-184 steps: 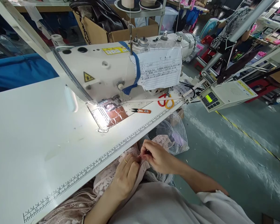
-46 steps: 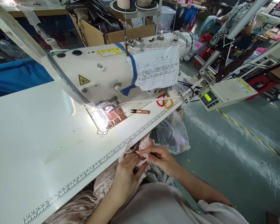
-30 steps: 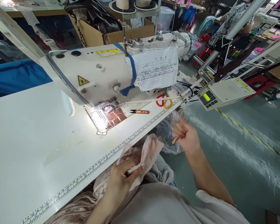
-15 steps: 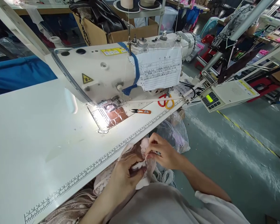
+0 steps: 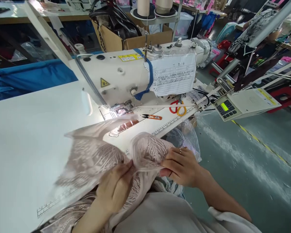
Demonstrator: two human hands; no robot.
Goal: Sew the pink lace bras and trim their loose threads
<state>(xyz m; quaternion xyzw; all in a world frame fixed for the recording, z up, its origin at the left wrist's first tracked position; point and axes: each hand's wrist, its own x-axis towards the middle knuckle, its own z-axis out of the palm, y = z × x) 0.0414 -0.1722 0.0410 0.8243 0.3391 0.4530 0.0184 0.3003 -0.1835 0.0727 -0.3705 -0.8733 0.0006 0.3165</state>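
A pale pink lace garment [image 5: 84, 158] is stretched out over the front edge of the sewing table, its left part blurred by motion. My left hand [image 5: 117, 184] pinches its edge near the middle. Farther right, my right hand [image 5: 183, 166] is closed on the same garment, beside a rounded, cup-like lace part [image 5: 150, 149]. More lace fabric hangs down between the hands and onto my lap. Beyond the garment stands a white sewing machine [image 5: 116, 77], its lamp lighting the needle area. A narrow light-coloured strip [image 5: 164, 106] runs from there to the right.
Orange thread snips [image 5: 152, 116] and scissors with red and yellow handles [image 5: 181, 110] lie on the table [image 5: 26, 129]. A control box [image 5: 247, 102] sticks out at the right. Behind the machine is a cardboard box [image 5: 145, 40]. A person [image 5: 254, 29] is at the far right.
The lace garment has come up from the lap and is now spread over the table edge. My hands have moved apart, the right one outward. The view has shifted slightly.
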